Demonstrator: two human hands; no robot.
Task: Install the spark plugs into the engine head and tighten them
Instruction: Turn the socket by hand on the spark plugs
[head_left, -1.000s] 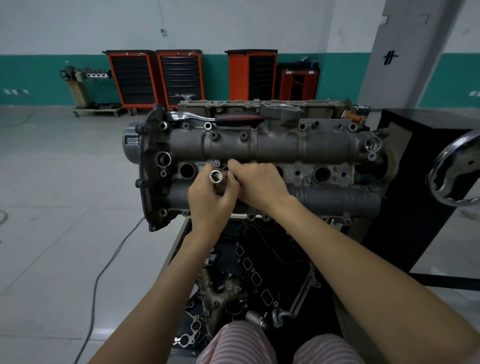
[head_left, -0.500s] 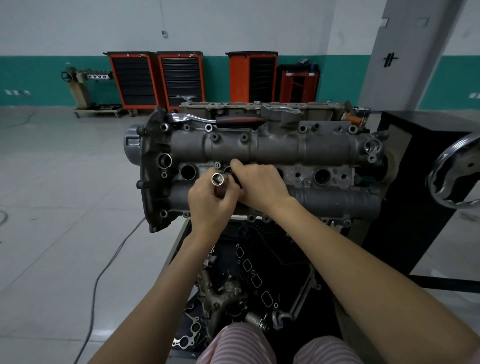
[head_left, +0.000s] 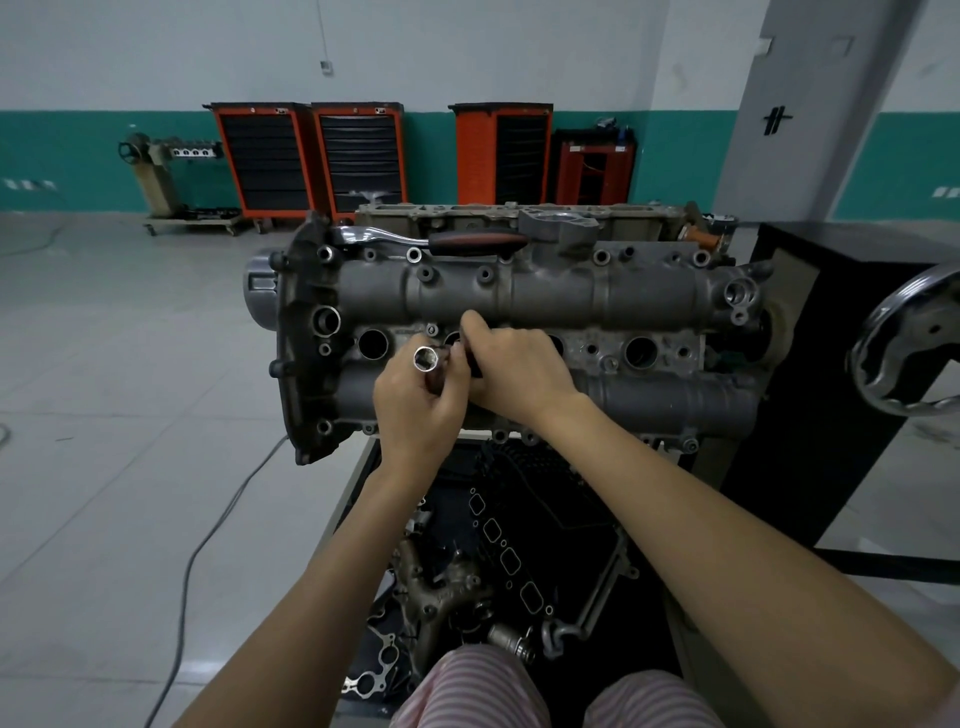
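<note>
Left hand (head_left: 415, 410): curled round a shiny socket (head_left: 427, 359).
Right hand (head_left: 519, 371): curled round a dark handle (head_left: 470, 358), over the engine head (head_left: 519, 301).

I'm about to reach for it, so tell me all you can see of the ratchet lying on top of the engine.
The ratchet lies flat along the far top edge of the engine head, untouched by either hand. Its shiny chrome head points left, a slightly bent polished shank runs right into a dark grip with reddish inlay. The grip's end stops against a grey cast bracket. No socket can be seen on it.
</note>
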